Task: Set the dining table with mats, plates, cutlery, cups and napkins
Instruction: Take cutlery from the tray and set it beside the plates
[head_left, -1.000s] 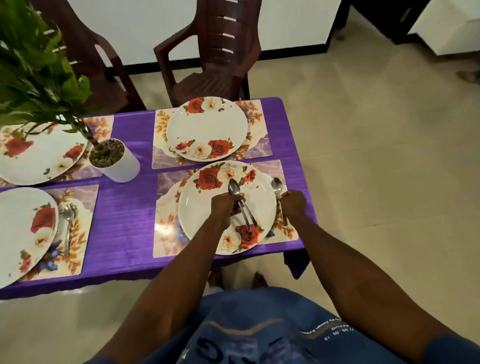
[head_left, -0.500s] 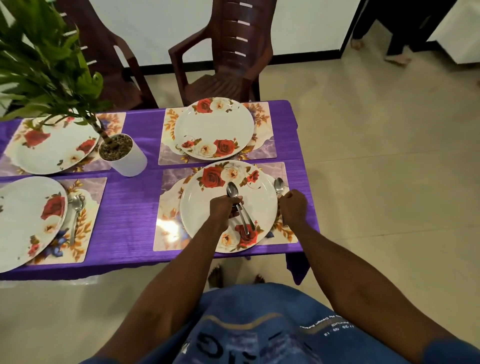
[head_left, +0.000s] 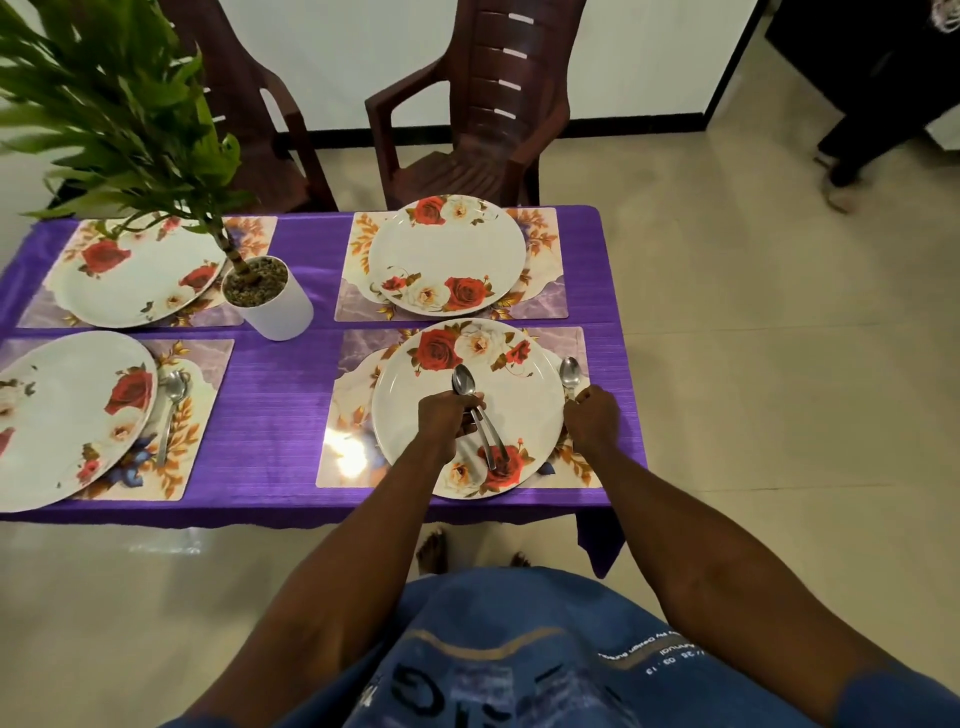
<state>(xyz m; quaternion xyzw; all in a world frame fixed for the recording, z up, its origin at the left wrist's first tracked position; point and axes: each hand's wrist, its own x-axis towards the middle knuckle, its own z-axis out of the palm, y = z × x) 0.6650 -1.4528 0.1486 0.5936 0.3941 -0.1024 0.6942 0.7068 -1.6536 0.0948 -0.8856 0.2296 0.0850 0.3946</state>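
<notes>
Four plates sit on four mats on the purple table (head_left: 270, 415), so the step in hand is cutlery. Taking the near right plate (head_left: 519, 410) as the landmark: the right hand (head_left: 592, 423) is just past its right rim, fingers curled round the handle of a spoon (head_left: 570, 371) whose bowl lies on the mat (head_left: 353, 395) beside that rim. The left hand (head_left: 447, 418) hovers over the plate's middle, fingers clenched on a bundle of spare spoons (head_left: 475, 410), bowls pointing away, handles trailing toward the plate's near roses.

To the plate's left, across bare cloth, the near left plate (head_left: 67, 415) already has its spoon (head_left: 174, 395) laid on its mat. The far right plate (head_left: 447, 254), directly beyond the landmark, and the far left plate (head_left: 140, 270) show no spoon, so I judge two settings remain, then cups and napkins.

The next move likely calls for letting go of the laid spoon, drawing one from the bundle and reaching over the landmark to the far mat.

Room is tight on the right: the spoon lies close to the table's right edge, and the mat strip there is narrow. A potted plant (head_left: 267, 296) stands left of and beyond the landmark, its leaves overhanging the far left plate. Chairs (head_left: 483, 104) stand behind the far side.
</notes>
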